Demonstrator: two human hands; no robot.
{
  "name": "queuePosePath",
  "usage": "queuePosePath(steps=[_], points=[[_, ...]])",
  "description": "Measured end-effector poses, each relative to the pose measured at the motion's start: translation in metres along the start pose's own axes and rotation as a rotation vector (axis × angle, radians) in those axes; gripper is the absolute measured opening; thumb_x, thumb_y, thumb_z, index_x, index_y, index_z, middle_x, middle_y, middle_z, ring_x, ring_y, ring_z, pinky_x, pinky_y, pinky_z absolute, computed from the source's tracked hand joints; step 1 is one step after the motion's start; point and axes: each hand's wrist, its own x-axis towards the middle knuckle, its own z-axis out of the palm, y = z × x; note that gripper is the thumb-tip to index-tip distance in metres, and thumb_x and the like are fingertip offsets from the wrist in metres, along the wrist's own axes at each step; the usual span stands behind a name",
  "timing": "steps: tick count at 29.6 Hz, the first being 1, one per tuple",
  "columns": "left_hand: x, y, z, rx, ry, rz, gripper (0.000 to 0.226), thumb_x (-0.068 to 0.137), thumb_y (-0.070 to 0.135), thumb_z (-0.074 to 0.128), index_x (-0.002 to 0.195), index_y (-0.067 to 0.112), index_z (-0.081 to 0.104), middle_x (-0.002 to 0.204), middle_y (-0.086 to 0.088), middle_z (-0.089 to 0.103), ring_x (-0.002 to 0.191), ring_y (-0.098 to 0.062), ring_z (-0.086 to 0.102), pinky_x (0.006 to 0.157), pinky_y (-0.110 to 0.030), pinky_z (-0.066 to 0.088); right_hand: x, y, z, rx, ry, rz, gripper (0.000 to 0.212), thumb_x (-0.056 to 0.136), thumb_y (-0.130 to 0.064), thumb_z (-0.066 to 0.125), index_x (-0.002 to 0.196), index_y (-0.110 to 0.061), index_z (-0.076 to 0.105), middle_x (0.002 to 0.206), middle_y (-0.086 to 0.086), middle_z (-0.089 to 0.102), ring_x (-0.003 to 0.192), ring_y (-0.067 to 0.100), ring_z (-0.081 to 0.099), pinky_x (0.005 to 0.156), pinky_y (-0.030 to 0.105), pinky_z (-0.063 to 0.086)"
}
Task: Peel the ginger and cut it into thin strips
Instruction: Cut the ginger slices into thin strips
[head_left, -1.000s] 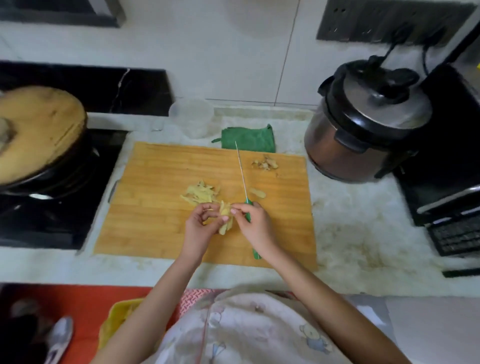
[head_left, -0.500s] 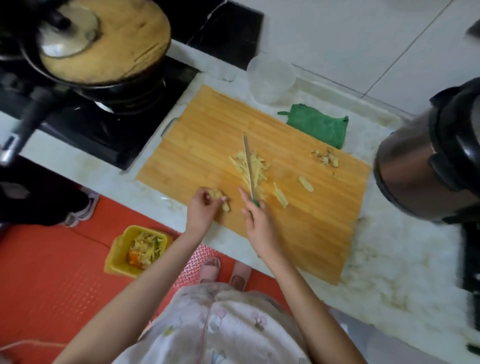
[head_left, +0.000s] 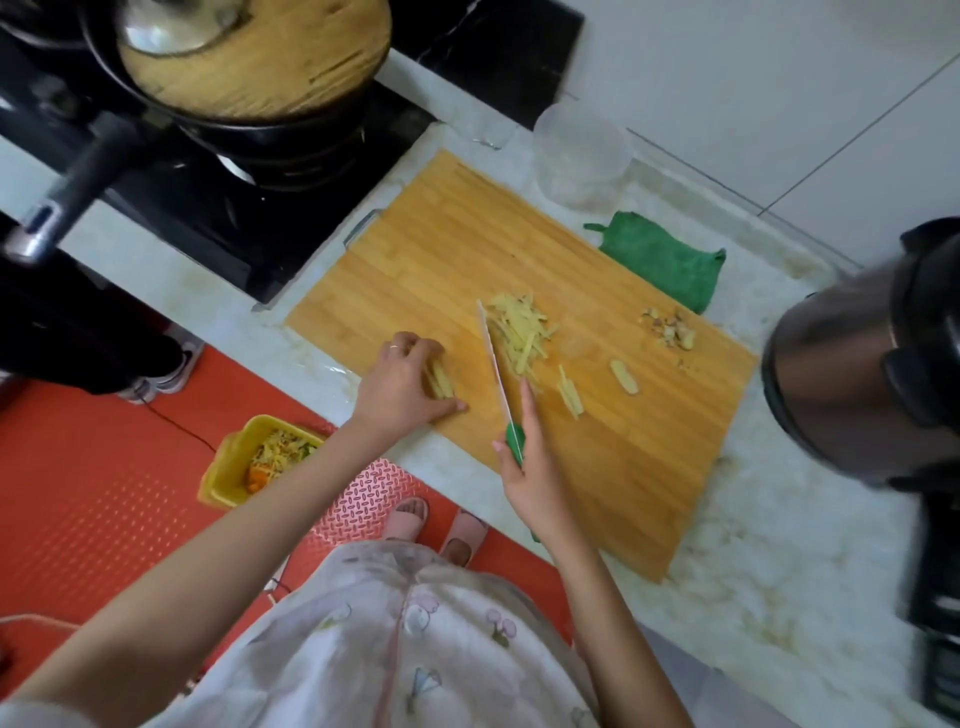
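My left hand (head_left: 400, 387) is pinching ginger slices (head_left: 440, 382), seemingly stacked. My right hand (head_left: 532, 475) is gripping the knife (head_left: 496, 364) beside them.

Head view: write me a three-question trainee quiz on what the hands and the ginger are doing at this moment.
1. True or false: the right hand grips the knife by its green handle.
2. What does the left hand hold down on the cutting board? A) ginger slices B) a lemon C) a spoon
3. Which lies nearer the metal cooker: the pile of cut strips or the brownish scraps?
Key: 1 true; 2 A; 3 the brownish scraps.
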Motion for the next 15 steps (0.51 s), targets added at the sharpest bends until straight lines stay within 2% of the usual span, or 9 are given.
queuePosePath(steps=[1, 2, 5, 7, 8, 11, 12, 15], points=[[-0.002, 0.003, 0.004, 0.045, -0.021, 0.017, 0.072, 0.069, 0.044, 0.082, 0.130, 0.020, 0.052, 0.133, -0.009, 0.044, 0.124, -0.028, 0.039, 0.089, -0.041, 0.046, 0.001, 0.004, -0.001, 0.017, -0.003, 0.022, 0.068, 0.099, -0.015, 0.046, 0.151, -0.033, 0.007, 0.149, -0.027, 0.008, 0.135, -0.009, 0.015, 0.110, 0.023, 0.028], [-0.002, 0.005, 0.005, 0.069, -0.009, 0.022, 0.067, 0.072, 0.040, 0.079, 0.130, 0.019, 0.053, 0.133, -0.009, 0.044, 0.123, -0.028, 0.039, 0.090, -0.041, 0.046, 0.004, 0.006, -0.003, 0.018, -0.008, 0.041, 0.065, 0.099, -0.016, 0.047, 0.151, -0.032, 0.012, 0.151, -0.023, 0.014, 0.137, -0.007, 0.015, 0.111, 0.022, 0.025], [-0.002, 0.005, 0.008, 0.002, 0.051, 0.008, 0.055, 0.077, 0.029, 0.076, 0.127, 0.014, 0.058, 0.131, -0.011, 0.046, 0.122, -0.030, 0.039, 0.092, -0.039, 0.043, 0.008, 0.014, -0.006, 0.000, -0.036, 0.115, 0.059, 0.098, -0.023, 0.048, 0.150, -0.031, 0.022, 0.152, -0.012, 0.029, 0.139, 0.007, 0.029, 0.111, 0.029, 0.033], [-0.002, 0.000, 0.009, -0.057, 0.063, 0.003, 0.057, 0.075, 0.025, 0.080, 0.127, 0.011, 0.060, 0.131, -0.011, 0.048, 0.122, -0.031, 0.041, 0.097, -0.036, 0.038, 0.006, 0.015, -0.004, -0.020, -0.044, 0.113, 0.057, 0.097, -0.025, 0.049, 0.149, -0.030, 0.025, 0.151, -0.010, 0.034, 0.137, 0.008, 0.034, 0.110, 0.032, 0.036], [-0.003, -0.002, 0.010, -0.085, 0.069, 0.001, 0.059, 0.072, 0.024, 0.083, 0.126, 0.010, 0.061, 0.130, -0.012, 0.048, 0.122, -0.031, 0.042, 0.098, -0.036, 0.037, 0.005, 0.015, -0.003, -0.020, -0.042, 0.105, 0.056, 0.097, -0.024, 0.050, 0.148, -0.028, 0.028, 0.149, -0.009, 0.038, 0.135, 0.008, 0.037, 0.108, 0.030, 0.038], [-0.005, -0.007, 0.011, -0.142, 0.091, 0.028, 0.065, 0.064, 0.022, 0.088, 0.122, 0.006, 0.064, 0.132, -0.018, 0.048, 0.122, -0.037, 0.045, 0.102, -0.041, 0.039, 0.006, 0.011, -0.003, 0.001, -0.035, 0.103, 0.050, 0.097, -0.017, 0.050, 0.145, -0.021, 0.036, 0.137, -0.008, 0.051, 0.121, 0.005, 0.050, 0.089, 0.007, 0.043], [-0.005, -0.010, 0.011, -0.138, 0.083, 0.049, 0.066, 0.063, 0.022, 0.089, 0.122, 0.005, 0.064, 0.134, -0.021, 0.047, 0.123, -0.039, 0.045, 0.103, -0.045, 0.040, 0.006, 0.010, -0.004, -0.002, -0.035, 0.101, 0.049, 0.097, -0.016, 0.049, 0.144, -0.022, 0.038, 0.134, -0.010, 0.053, 0.117, 0.004, 0.052, 0.082, 0.003, 0.043], [-0.004, -0.017, 0.011, -0.049, 0.051, 0.147, 0.067, 0.065, 0.021, 0.087, 0.124, 0.003, 0.062, 0.141, -0.026, 0.040, 0.120, -0.044, 0.049, 0.098, -0.051, 0.046, 0.009, 0.007, -0.008, -0.021, -0.051, 0.095, 0.047, 0.097, -0.019, 0.049, 0.143, -0.024, 0.040, 0.130, -0.012, 0.055, 0.111, 0.001, 0.055, 0.076, 0.004, 0.043]])
